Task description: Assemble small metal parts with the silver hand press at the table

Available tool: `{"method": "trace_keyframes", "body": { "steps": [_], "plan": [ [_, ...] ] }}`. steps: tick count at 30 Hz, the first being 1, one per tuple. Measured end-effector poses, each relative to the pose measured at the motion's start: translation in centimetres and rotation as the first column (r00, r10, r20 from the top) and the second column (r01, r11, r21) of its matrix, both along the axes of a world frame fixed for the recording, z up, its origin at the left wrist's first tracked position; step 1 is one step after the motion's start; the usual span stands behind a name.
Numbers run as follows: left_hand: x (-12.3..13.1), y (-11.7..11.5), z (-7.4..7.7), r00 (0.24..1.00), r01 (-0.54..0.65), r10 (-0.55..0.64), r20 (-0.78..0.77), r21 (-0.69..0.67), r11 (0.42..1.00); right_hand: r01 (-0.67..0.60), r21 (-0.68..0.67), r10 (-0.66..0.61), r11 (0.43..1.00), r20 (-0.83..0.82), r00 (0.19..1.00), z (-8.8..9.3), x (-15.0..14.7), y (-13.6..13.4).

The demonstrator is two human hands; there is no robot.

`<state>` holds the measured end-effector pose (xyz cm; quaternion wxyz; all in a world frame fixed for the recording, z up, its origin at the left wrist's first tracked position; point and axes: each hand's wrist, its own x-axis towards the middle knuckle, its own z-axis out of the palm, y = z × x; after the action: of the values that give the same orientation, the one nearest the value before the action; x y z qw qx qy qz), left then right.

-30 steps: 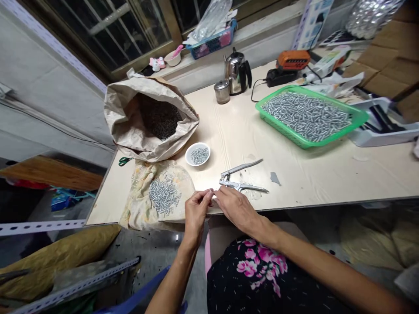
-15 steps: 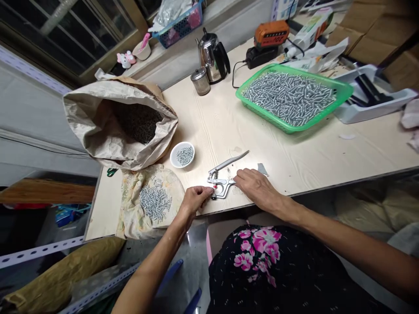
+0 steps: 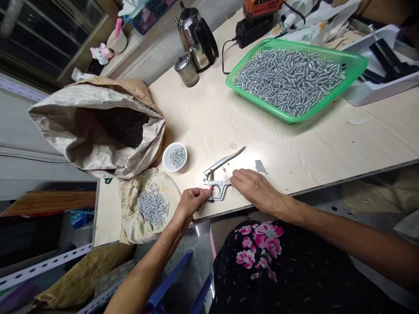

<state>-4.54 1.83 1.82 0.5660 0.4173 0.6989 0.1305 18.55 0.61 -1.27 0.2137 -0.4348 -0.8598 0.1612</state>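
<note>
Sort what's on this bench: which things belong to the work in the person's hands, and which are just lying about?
In use:
left hand, fingers at the head of the pliers
right hand on the pliers' handle
screws on the cloth
small white bowl
green tray of screws
paper sack

Lying about:
kettle
metal tin
charger
white cup
</note>
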Motion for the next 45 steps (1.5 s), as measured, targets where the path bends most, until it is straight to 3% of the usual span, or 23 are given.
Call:
{"method": "trace_keyframes", "body": {
  "steps": [6,15,22,27,33,37,41,45],
  "plan": [
    [-0.2,0.2,0.2,0.997,0.033,-0.023,0.077,-0.127,0.991,-0.014,0.001,0.014,1.000,-0.053,0.999,-0.1,0.2,-0.1],
    [-0.3,0.7,0.4,0.996,0.038,-0.023,0.087,-0.179,0.983,-0.020,-0.016,0.020,1.000,-0.054,0.998,-0.4,0.2,-0.1],
    [-0.1,-0.8,0.3,0.999,0.018,-0.015,0.042,-0.068,0.998,-0.021,0.113,0.018,0.993,0.027,0.999,-0.6,0.2,-0.4],
    [-0.1,-1.7,0.3,0.999,-0.002,0.005,0.040,-0.081,0.997,-0.034,0.146,0.025,0.989,0.065,0.998,-1.0,0.2,-0.9],
    [0.0,-0.8,0.9,0.994,0.113,-0.111,0.021,-0.218,0.969,-0.083,0.123,0.076,0.989,0.057,0.995,-1.0,0.3,-0.7],
    [0.0,-0.8,1.1,0.991,0.135,-0.135,0.022,-0.326,0.936,-0.118,0.064,0.114,0.991,0.055,0.992,-0.4,0.5,-0.2],
    [0.3,-1.2,1.2,0.994,0.106,-0.108,0.014,-0.352,0.930,-0.137,-0.027,0.138,0.990,0.030,0.990,0.5,1.2,1.0],
    [0.8,-1.5,1.5,0.999,0.049,-0.050,0.007,-0.385,0.922,-0.074,0.042,0.072,0.996,0.053,0.996,0.9,1.9,3.3]
  ]
}}
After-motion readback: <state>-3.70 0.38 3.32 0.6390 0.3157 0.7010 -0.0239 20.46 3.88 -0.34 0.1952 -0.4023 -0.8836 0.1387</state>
